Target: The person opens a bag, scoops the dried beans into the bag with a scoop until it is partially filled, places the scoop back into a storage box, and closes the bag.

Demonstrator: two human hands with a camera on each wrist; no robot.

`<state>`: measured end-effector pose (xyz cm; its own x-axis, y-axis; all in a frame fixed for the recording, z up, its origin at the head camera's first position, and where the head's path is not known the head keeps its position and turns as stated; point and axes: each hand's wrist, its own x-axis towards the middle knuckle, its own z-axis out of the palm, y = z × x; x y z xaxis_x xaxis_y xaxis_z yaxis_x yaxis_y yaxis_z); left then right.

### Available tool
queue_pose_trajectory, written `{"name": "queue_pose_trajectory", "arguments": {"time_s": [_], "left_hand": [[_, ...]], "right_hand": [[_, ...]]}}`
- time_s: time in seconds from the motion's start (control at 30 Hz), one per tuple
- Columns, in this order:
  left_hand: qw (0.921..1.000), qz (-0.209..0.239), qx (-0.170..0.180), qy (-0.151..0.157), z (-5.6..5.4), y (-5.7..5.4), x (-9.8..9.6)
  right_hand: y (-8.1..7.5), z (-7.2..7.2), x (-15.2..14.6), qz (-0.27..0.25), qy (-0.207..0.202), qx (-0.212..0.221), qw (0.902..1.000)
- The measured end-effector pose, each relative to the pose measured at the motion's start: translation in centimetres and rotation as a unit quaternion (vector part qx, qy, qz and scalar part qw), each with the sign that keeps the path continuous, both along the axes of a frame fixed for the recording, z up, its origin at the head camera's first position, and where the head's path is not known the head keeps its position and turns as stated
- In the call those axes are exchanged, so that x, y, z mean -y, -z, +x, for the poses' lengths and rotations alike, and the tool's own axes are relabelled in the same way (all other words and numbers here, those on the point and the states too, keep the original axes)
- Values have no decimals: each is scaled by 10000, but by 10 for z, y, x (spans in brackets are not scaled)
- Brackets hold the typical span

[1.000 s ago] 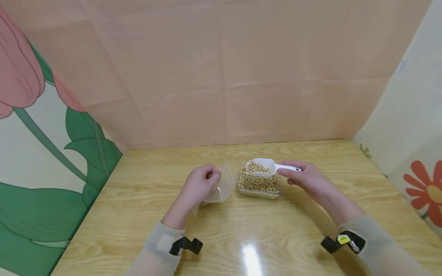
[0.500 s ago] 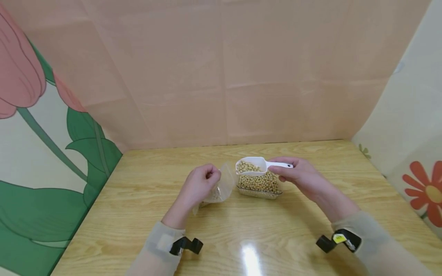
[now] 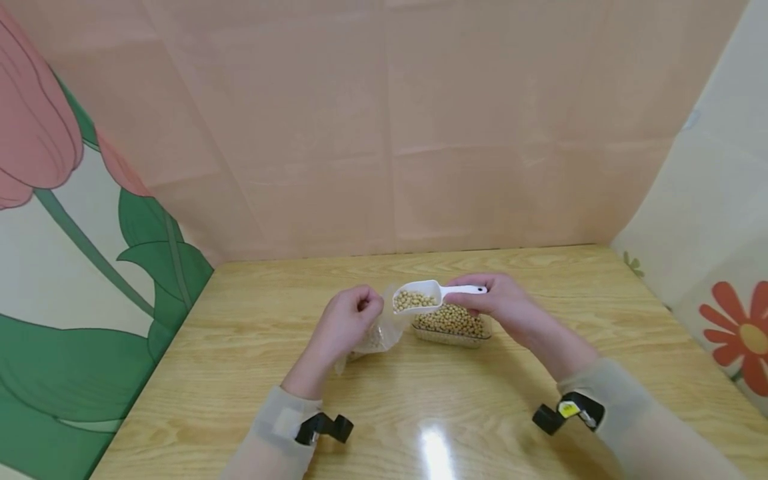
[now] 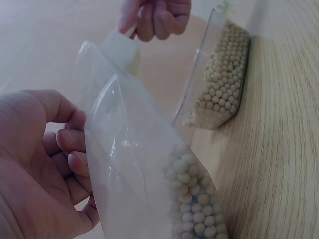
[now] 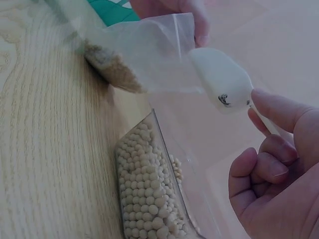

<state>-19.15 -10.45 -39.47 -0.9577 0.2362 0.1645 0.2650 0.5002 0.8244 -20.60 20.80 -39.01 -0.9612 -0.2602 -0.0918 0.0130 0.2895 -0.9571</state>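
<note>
My right hand [image 3: 501,300] pinches the handle of a white scoop [image 3: 420,293], which carries a load of pale round beans [image 3: 414,301]. The scoop's tip is at the mouth of a clear plastic bag [image 4: 129,144], and whether it lies inside the opening I cannot tell. My left hand [image 3: 350,320] grips the bag's upper edge between thumb and curled fingers. More beans [image 4: 197,204] fill the bottom of the bag, which rests on the table. Just right of the bag, below the scoop, stands a clear rectangular container [image 5: 157,134] full of the same beans.
Everything stands on a light wood-grain table [image 3: 240,320]. A pink sheet [image 3: 384,133] hangs behind its back edge. Flower-patterned panels flank the left and right sides. Each forearm wears a black strapped wrist camera [image 3: 567,413].
The right hand has carried the bean-filled scoop leftward, from above the container to the bag's mouth. The left hand and the bag have stayed in place.
</note>
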Motion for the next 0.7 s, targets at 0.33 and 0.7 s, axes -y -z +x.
{"name": "queue_pose_trajectory", "arguments": {"time_s": [0.33,0.7], "left_hand": [[9999,114,106,-17,1,0,1],[9999,111,90,-69,1,-1,1]], "right_hand": [[-14,-3,9,827,-93,-188,9964],[-30,-2,14,1251,-295,-514,9904]]}}
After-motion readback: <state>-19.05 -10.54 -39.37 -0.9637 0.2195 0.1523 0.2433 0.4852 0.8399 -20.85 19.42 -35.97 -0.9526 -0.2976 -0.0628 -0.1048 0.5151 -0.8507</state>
